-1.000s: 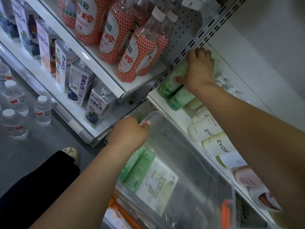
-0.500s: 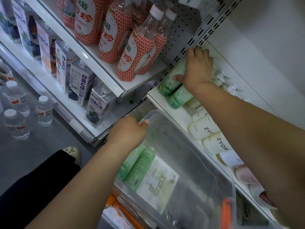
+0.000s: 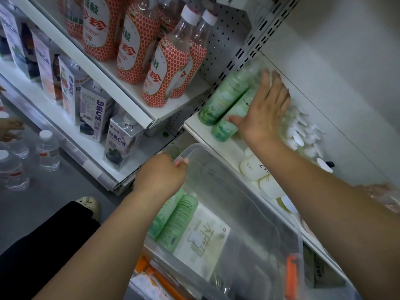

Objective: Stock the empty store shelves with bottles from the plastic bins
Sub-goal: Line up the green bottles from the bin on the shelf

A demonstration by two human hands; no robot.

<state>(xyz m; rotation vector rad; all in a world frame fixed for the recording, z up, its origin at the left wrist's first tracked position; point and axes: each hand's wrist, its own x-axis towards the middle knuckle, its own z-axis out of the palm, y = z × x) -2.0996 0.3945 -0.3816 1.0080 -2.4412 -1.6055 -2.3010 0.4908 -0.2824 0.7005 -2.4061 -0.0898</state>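
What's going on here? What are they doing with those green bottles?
A person is filling a store shelf with bottles. Their right hand lies flat, fingers straight, on two green bottles standing at the shelf's left end. Their left hand grips the corner of a clear plastic bin, holding it up by the shelf. Two more green bottles in the bin wait to go up.

Purple-printed cartons [image 3: 123, 139] stand in a row, and a beige shoe [image 3: 89, 207] rests on the grey floor [image 3: 54, 202].
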